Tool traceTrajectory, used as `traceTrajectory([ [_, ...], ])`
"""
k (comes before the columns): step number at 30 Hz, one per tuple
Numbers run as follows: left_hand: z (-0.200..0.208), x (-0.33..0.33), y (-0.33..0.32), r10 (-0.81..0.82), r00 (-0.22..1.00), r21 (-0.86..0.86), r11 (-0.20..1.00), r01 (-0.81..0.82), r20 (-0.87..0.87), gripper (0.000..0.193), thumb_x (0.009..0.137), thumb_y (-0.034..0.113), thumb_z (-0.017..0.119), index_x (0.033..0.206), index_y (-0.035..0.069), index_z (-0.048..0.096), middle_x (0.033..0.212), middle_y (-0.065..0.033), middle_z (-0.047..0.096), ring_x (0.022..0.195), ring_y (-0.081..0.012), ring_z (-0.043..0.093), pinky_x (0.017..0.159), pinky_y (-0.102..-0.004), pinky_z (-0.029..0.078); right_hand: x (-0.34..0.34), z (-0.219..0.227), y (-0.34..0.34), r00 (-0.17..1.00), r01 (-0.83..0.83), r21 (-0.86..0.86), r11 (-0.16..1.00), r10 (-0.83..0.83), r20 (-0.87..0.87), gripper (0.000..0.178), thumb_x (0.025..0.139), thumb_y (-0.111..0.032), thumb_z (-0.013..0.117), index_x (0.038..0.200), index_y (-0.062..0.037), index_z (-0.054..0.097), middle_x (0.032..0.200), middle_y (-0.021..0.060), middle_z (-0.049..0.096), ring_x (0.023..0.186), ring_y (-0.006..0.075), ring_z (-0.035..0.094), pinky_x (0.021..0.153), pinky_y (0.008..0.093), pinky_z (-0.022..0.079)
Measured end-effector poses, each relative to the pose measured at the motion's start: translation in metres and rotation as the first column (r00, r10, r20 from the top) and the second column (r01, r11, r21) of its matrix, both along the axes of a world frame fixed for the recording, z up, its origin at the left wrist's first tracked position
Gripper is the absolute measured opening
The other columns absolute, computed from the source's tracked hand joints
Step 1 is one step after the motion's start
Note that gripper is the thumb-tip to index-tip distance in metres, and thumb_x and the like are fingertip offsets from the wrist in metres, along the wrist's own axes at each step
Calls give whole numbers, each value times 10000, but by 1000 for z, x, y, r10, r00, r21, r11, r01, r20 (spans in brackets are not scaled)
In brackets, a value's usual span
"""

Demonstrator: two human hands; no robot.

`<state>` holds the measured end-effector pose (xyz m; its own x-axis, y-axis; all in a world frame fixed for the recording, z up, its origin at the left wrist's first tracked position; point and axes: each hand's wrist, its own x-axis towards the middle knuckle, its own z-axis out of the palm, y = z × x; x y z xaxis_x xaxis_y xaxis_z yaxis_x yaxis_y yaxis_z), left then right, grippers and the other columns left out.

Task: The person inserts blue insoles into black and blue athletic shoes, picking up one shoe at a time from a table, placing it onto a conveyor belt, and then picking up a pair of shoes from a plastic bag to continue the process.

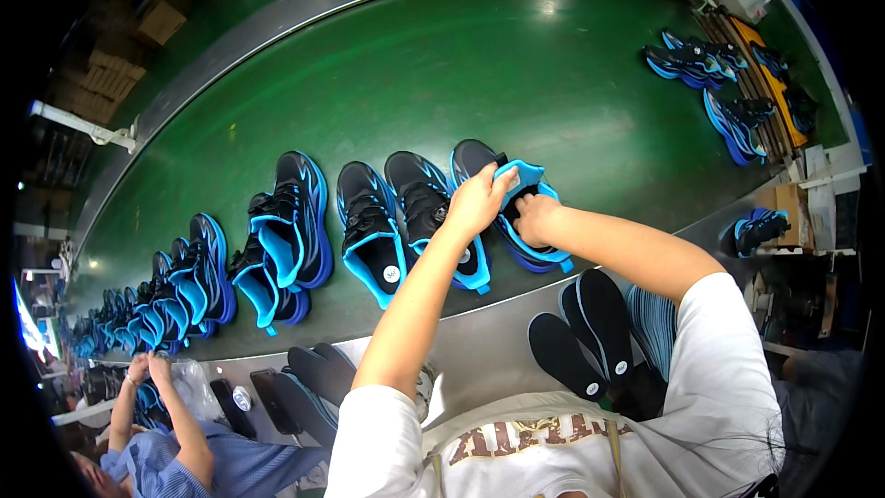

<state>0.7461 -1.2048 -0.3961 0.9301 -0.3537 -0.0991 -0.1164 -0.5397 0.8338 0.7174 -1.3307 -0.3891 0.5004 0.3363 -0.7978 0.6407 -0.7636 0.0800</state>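
Observation:
A black sneaker (472,156) with bright blue lining and sole lies on the green conveyor belt in front of me, toe away from me. My left hand (479,201) is closed on its blue tongue (524,171) and holds it up. Inside the shoe's opening is my right hand (539,219), its fingers curled and partly hidden by the collar. Just left of this shoe stand two matching sneakers, one (419,186) partly behind my left forearm and another (359,194), each with a round white sticker inside.
More sneakers (205,258) line the belt to the left. Black insoles (595,318) lie on the metal ledge (479,337) near me. Several shoes (691,63) sit at the belt's right end. A co-worker's hands (152,369) are at lower left, beside phones (274,398).

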Motion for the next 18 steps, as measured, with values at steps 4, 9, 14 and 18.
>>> traceTrajectory([
  [4, 0, -1, 0, -9, 1000, 1, 1000, 9, -30, 429, 868, 422, 439, 822, 1, 505, 665, -199, 540, 662, -326, 564, 582, -374, 418, -5, 7, -6, 999, -30, 14, 999, 30, -33, 432, 747, -183, 571, 1173, -127, 528, 1237, 141, 418, 1138, 268, 404, 927, 342, 342],
  [9, 3, 0, -6, -4, 999, -19, 1000, 3, -50, 418, 862, 419, 453, 828, 6, 508, 661, -185, 539, 641, -304, 549, 585, -362, 415, -1, -35, -13, 931, -333, -43, 942, 336, 145, 651, 586, -349, 741, 1128, -50, 537, 1158, 145, 501, 1147, 264, 412, 965, 366, 306],
  [14, 5, -3, -5, 73, 996, -19, 997, -74, -51, 439, 833, 445, 486, 859, 9, 525, 657, -161, 545, 634, -264, 551, 593, -347, 419, 4, 4, -4, 941, -319, 50, 947, 310, 133, 542, 706, -339, 621, 1143, -33, 527, 1267, 132, 425, 1199, 312, 359, 1013, 414, 242],
  [18, -1, -12, -7, 145, 988, -31, 989, -143, 59, 462, 812, 449, 511, 977, 20, 545, 668, -175, 576, 664, -309, 588, 597, -370, 441, -1, -18, -13, 985, 132, 420, 898, -166, 46, 355, 820, -152, 419, 1137, -28, 522, 1295, 158, 394, 1198, 304, 361, 1008, 396, 253],
])
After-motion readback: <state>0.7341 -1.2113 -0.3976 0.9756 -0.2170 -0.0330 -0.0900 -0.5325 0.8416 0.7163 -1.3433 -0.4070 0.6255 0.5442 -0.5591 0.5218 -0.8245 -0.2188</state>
